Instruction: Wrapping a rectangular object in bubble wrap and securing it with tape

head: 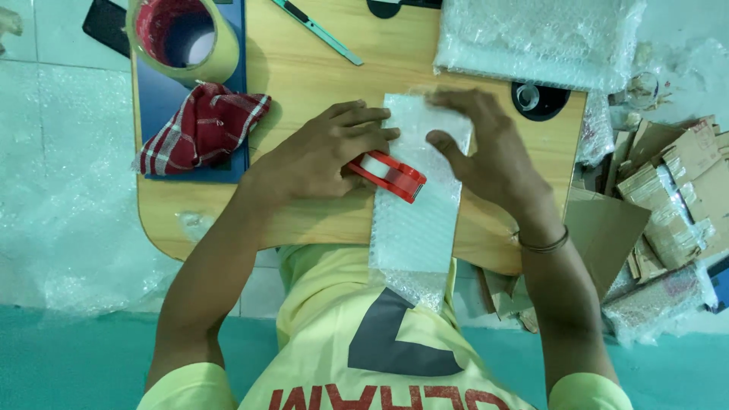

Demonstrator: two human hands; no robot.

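Lit evenly and brightly from above, with soft short shadows under the hands and beside the cloth (203,129). Glared whitely off the bubble wrap (420,190), losing its texture. Blurred slightly at the right hand (490,152); bowed at the edges.

The tabletop (304,68) has its widest bare wood between the checked red cloth (201,125) and the bubble-wrap strip (418,205), running up toward the far edge, though the green utility knife (317,30) lies slanted across the top of that lane. On the left the big tape roll (182,38) and the cloth on the blue board (163,95) block the way, and on the right the bubble-wrap stack (539,38) and a black round holder (539,99) fill the far corner. The middle is taken by the strip, the red tape dispenser (389,175) and both hands, leaving only a narrow wood band along the near edge.
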